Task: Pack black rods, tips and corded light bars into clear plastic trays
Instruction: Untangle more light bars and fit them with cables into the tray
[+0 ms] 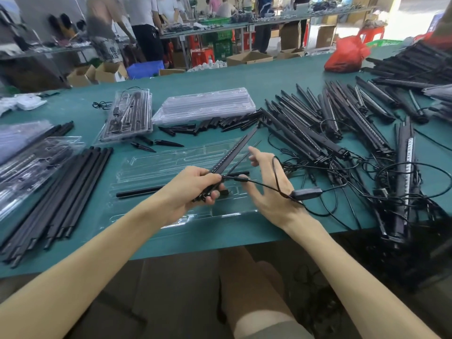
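- Green table (244, 77) in a busy workshop; people at benches behind it, cardboard boxes (247, 58) on the floor.
- Landmark: clear tray (151, 165), open, at the table's near edge. One black rod (139, 192) lies in its near-left channel.
- Left of the tray: loose pile of rods (61, 192).
- Behind the tray: packed tray (129, 116) on the left, stack of empty trays (203, 106) beside it, tips (168, 143) scattered in front of both.
- Right of the tray: heap of light bars (330, 123) with tangled cords, crowding that side. Red bag (347, 55) far behind.
- Left hand (193, 184) above the tray's middle, fingers clamped round the near end of a light bar (234, 152) — the bar angles away over the tray's far right.
- Right hand (269, 192) over the tray's right end, fingers spread, gripping nothing — the bar's cord (276, 167) drapes across it, with its control box (307, 193) just right of the hand.
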`<control>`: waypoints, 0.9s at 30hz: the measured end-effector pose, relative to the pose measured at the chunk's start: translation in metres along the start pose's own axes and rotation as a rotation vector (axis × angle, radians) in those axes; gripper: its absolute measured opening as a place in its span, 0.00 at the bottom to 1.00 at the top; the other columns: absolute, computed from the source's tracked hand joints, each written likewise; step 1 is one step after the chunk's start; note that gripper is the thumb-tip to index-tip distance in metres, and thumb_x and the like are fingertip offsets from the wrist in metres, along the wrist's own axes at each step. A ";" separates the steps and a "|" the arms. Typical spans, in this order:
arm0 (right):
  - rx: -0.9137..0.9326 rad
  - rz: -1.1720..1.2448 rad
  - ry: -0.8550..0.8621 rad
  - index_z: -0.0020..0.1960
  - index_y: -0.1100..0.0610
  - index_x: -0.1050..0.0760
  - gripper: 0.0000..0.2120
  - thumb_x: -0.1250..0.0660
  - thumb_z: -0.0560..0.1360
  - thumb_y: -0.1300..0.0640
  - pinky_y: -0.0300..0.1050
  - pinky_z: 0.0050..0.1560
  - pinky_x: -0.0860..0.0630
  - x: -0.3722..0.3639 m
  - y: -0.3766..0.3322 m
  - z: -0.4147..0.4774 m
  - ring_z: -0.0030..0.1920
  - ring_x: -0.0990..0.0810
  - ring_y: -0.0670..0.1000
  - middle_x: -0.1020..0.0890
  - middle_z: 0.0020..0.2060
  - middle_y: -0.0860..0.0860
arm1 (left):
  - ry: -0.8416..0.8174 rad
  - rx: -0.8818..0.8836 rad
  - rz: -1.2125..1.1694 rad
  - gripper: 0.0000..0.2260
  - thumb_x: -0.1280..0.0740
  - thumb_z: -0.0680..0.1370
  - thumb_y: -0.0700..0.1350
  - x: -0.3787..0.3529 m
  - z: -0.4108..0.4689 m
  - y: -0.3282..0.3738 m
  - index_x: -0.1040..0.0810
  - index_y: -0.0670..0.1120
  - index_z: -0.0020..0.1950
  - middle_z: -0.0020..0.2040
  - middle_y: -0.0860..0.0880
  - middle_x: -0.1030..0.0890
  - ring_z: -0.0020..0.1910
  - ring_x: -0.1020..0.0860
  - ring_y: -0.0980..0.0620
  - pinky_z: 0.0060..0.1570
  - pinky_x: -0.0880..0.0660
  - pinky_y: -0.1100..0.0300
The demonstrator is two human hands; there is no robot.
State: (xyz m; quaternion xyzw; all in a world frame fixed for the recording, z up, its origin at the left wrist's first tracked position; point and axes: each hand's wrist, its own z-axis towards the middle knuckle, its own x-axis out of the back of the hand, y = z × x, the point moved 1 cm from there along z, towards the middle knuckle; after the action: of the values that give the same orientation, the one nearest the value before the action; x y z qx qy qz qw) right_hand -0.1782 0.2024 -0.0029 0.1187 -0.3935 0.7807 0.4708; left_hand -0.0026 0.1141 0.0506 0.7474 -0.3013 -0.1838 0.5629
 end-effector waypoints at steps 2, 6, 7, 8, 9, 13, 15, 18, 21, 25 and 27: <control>-0.030 0.119 -0.010 0.75 0.58 0.35 0.25 0.35 0.81 0.52 0.41 0.62 0.28 0.005 0.000 0.000 0.58 0.24 0.48 0.24 0.56 0.52 | 0.029 -0.044 0.062 0.06 0.36 0.83 0.40 0.004 -0.001 -0.001 0.23 0.38 0.52 0.39 0.47 0.19 0.31 0.25 0.55 0.28 0.27 0.67; -0.138 0.269 -0.149 0.72 0.52 0.32 0.23 0.31 0.79 0.56 0.35 0.56 0.27 0.014 -0.001 -0.003 0.50 0.20 0.44 0.19 0.47 0.46 | 0.145 -0.148 0.120 0.06 0.36 0.83 0.39 0.013 -0.003 0.004 0.23 0.38 0.49 0.38 0.47 0.20 0.30 0.25 0.55 0.28 0.27 0.64; -0.164 0.309 -0.193 0.70 0.52 0.30 0.22 0.30 0.78 0.56 0.35 0.53 0.25 0.015 -0.001 -0.005 0.47 0.19 0.45 0.18 0.45 0.46 | 0.179 -0.155 0.127 0.06 0.36 0.83 0.39 0.016 -0.002 0.006 0.23 0.38 0.49 0.38 0.46 0.20 0.30 0.25 0.55 0.28 0.27 0.64; -0.212 0.392 -0.223 0.68 0.52 0.27 0.20 0.29 0.78 0.54 0.36 0.50 0.24 0.017 -0.001 -0.005 0.45 0.17 0.46 0.16 0.43 0.48 | 0.207 -0.157 0.137 0.07 0.36 0.83 0.39 0.020 -0.002 0.008 0.23 0.38 0.49 0.38 0.46 0.20 0.30 0.25 0.55 0.28 0.27 0.64; -0.275 0.526 -0.238 0.65 0.53 0.25 0.17 0.29 0.78 0.53 0.38 0.48 0.22 0.019 -0.003 -0.005 0.43 0.16 0.49 0.15 0.42 0.51 | 0.221 -0.154 0.148 0.07 0.37 0.83 0.39 0.023 -0.003 0.010 0.23 0.37 0.48 0.38 0.47 0.20 0.30 0.25 0.55 0.28 0.27 0.65; -0.503 1.029 -0.075 0.53 0.60 0.18 0.12 0.31 0.77 0.52 0.41 0.37 0.22 0.036 -0.005 0.010 0.37 0.17 0.54 0.15 0.39 0.58 | 0.122 -0.107 0.223 0.09 0.36 0.83 0.41 0.034 -0.009 0.012 0.21 0.35 0.50 0.38 0.46 0.20 0.29 0.27 0.55 0.27 0.29 0.66; -0.618 1.090 0.045 0.51 0.60 0.20 0.12 0.30 0.76 0.51 0.38 0.37 0.23 0.041 -0.002 0.023 0.36 0.19 0.50 0.15 0.38 0.54 | 0.053 -0.124 0.323 0.12 0.35 0.83 0.43 0.033 -0.015 0.012 0.19 0.35 0.48 0.33 0.47 0.22 0.28 0.28 0.54 0.26 0.30 0.66; -0.752 1.024 0.177 0.47 0.56 0.21 0.09 0.28 0.76 0.51 0.33 0.34 0.24 0.041 0.003 0.040 0.32 0.23 0.45 0.17 0.32 0.48 | -0.048 -0.169 0.396 0.14 0.33 0.82 0.47 0.030 -0.027 0.014 0.19 0.37 0.44 0.27 0.47 0.26 0.25 0.31 0.53 0.25 0.33 0.66; -0.843 0.967 0.293 0.44 0.54 0.22 0.08 0.25 0.75 0.52 0.31 0.30 0.27 0.042 0.013 0.049 0.26 0.27 0.42 0.19 0.28 0.46 | -0.137 -0.190 0.427 0.14 0.33 0.82 0.48 0.033 -0.036 0.018 0.20 0.38 0.44 0.27 0.47 0.26 0.25 0.32 0.52 0.25 0.34 0.66; -0.908 0.802 0.408 0.43 0.56 0.20 0.09 0.26 0.75 0.51 0.32 0.23 0.34 0.047 0.031 0.049 0.23 0.31 0.41 0.19 0.28 0.47 | -0.193 -0.177 0.452 0.14 0.33 0.81 0.51 0.053 -0.047 0.020 0.20 0.40 0.44 0.28 0.46 0.27 0.25 0.33 0.52 0.25 0.34 0.66; -0.945 0.807 0.429 0.43 0.57 0.21 0.09 0.27 0.77 0.53 0.32 0.23 0.34 0.047 0.040 0.045 0.22 0.31 0.41 0.20 0.29 0.48 | -0.230 -0.159 0.441 0.14 0.32 0.80 0.51 0.066 -0.051 0.018 0.20 0.41 0.44 0.29 0.44 0.29 0.25 0.34 0.52 0.25 0.35 0.66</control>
State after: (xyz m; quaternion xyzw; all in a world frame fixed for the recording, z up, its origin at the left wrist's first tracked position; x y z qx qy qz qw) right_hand -0.2445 0.1900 0.0327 -0.4161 -0.6052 0.6453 0.2102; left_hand 0.0741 0.1046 0.0868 0.5911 -0.5035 -0.1636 0.6085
